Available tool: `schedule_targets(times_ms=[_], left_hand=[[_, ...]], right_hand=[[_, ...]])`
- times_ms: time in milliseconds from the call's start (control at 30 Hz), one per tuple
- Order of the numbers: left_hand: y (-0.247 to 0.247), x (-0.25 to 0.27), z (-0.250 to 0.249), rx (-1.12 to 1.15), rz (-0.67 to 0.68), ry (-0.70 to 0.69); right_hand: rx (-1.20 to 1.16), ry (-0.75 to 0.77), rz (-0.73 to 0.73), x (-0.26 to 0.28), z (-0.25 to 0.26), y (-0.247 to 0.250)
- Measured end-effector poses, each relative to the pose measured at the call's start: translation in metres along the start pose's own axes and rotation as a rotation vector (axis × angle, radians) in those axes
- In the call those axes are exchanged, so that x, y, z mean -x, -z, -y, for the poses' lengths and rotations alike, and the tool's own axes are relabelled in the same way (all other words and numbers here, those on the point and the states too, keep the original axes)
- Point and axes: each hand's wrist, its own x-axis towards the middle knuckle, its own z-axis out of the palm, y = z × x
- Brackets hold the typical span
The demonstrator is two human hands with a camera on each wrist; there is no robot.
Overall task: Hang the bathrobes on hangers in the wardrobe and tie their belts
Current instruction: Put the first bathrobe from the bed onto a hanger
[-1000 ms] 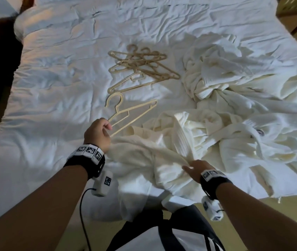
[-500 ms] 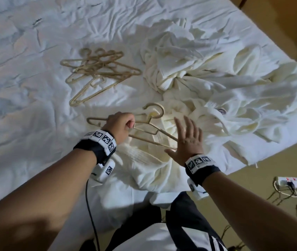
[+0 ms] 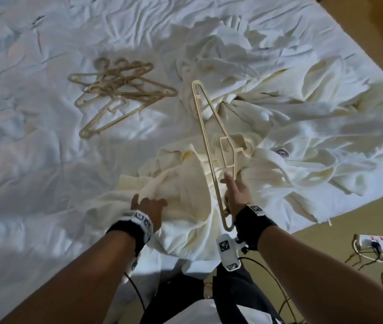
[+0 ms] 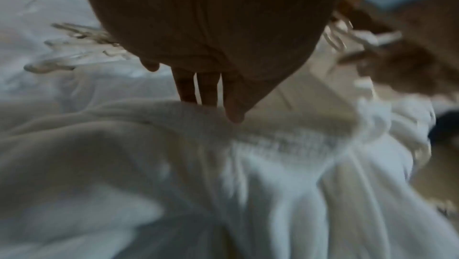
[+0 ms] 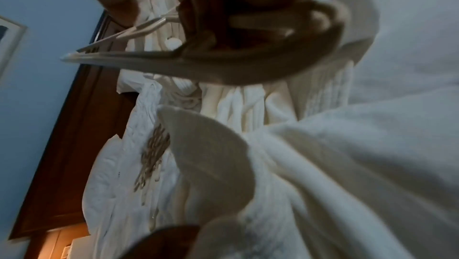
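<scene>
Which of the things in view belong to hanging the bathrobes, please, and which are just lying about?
Job:
- hanger, gripped by the right hand
- near bathrobe, under the left hand
- far bathrobes
- spare hangers

Lying about:
- power strip and cables on the floor
- bed sheet

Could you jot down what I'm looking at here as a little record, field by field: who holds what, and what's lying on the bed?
Setting: rumpled white bed, seen from above
Right hand: grips one thin beige plastic hanger, lifted above the robes
Left hand: fingers straight, resting on the nearest cream bathrobe
Other robes: heap of crumpled cream bathrobes on the bed's right side
Spare hangers: tangled pile of beige hangers, lying left of the heap
Floor: white power strip with cables
Progress: no robe on a hanger yet
</scene>
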Motion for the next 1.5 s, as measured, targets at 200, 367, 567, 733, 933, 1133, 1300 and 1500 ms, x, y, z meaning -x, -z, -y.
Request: schedule_targets(times_ms=[200, 367, 567, 733, 933, 1133, 1300, 1500], left_hand=[[-0.018, 0.022, -0.006, 0.170, 0.133, -0.040], [-0.036, 0.030, -0.025, 0.553, 0.229, -0.024], [-0.003, 0.028, -0.029, 0.596, 0.296, -0.069], [0.071, -0.012, -0.071, 0.653, 0.190, -0.049], [0.122, -0.053, -0.160, 0.208, -0.068, -0.136], [0.140, -0.066, -0.247, 0.012, -0.168, -0.475], [0.167, -0.067, -0.227, 0.359, -0.341, -0.450], [0.252, 0.001, -0.112, 0.348, -0.582, -0.353]], right_hand=[[0.272, -0.208, 0.229, -0.007, -0.005, -0.053], [0.574, -0.066, 0.203, -0.030, 0.007, -0.060], [0.858, 0.135, -0.030, -0.067, 0.037, 0.023], [0.716, 0.233, -0.207, -0.056, 0.059, 0.115], [-0.079, 0.113, -0.150, -0.031, 0.074, 0.186], [-0.303, 0.115, -0.157, -0.011, 0.087, 0.226], [-0.012, 0.127, -0.106, -0.017, 0.087, 0.236], [0.225, 0.325, 0.017, -0.028, 0.155, 0.151]])
